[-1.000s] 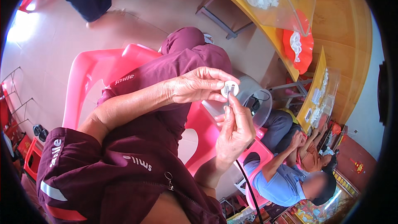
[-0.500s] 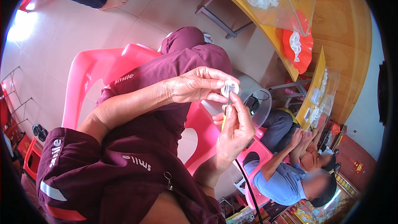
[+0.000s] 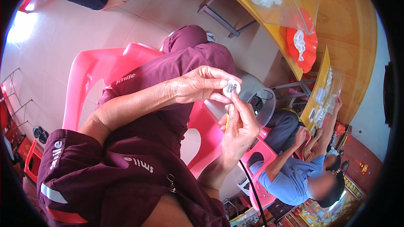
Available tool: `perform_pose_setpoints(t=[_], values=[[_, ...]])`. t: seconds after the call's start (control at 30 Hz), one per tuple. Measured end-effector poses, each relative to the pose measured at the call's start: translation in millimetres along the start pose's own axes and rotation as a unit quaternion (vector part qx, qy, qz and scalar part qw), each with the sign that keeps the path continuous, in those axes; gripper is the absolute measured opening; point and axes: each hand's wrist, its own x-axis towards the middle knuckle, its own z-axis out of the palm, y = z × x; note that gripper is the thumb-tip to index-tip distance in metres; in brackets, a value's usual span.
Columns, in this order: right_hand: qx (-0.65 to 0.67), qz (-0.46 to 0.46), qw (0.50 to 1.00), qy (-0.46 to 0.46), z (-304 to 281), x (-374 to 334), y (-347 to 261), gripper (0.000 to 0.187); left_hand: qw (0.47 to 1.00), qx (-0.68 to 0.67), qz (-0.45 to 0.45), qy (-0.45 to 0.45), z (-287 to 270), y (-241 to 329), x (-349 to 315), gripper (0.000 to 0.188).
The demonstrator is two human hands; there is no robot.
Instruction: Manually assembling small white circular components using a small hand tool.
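My left hand [image 3: 198, 85] pinches a small white round plastic piece [image 3: 237, 88] between thumb and fingertips, in front of my lap. A grey metallic part shows on the face of the piece. My right hand [image 3: 239, 132] is closed around a slim tool with a yellow handle [image 3: 227, 122]. The tool's thin metal end points up to the white piece; its tip is too small to make out, so its exact kind cannot be told. My right fingertips touch or nearly touch the piece's lower edge.
A clear tray [image 3: 290, 12] of white plastic parts stands on a yellow table, beside a red dish [image 3: 309, 46]. Beyond my hands is a transparent round tub [image 3: 267, 109]. Two people work at a second tray at right. A pink chair [image 3: 94, 65] is under me.
The white piece and my left fingers have shifted slightly left and up, with the piece turned a little. At right, a co-worker's arm now reaches out over the tray.
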Motion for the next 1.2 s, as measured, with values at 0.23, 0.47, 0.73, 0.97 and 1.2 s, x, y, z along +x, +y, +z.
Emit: perform_pose_setpoints(t=[0.23, 0.47, 0.73, 0.97, 1.2], values=[[0.006, -0.029, 0.999, -0.042, -8.2, 1.8, 6.7, 0.035, 1.000, 0.015, 0.004, 0.022, 0.4, -2.5, -2.6, 0.033], [-0.053, -0.035, 0.993, -0.098, -17.3, 3.2, 7.7, 0.036, 0.997, 0.057, -0.030, 0.045, 1.0, 0.2, -1.9, 0.032], [-0.071, -0.052, 0.996, -0.024, -8.0, -8.6, 4.0, 0.036, 0.998, 0.050, -0.039, 0.031, 3.1, 4.5, -0.5, 0.037], [-0.009, -0.036, 0.999, 0.016, -1.1, -9.2, 4.8, 0.036, 0.999, 0.006, -0.035, 0.027, 2.7, 5.0, 1.9, 0.035], [-0.028, -0.041, 0.999, 0.015, 1.1, -5.7, 2.9, 0.035, 0.999, 0.006, -0.022, 0.024, 5.2, 5.9, 2.0, 0.031]])
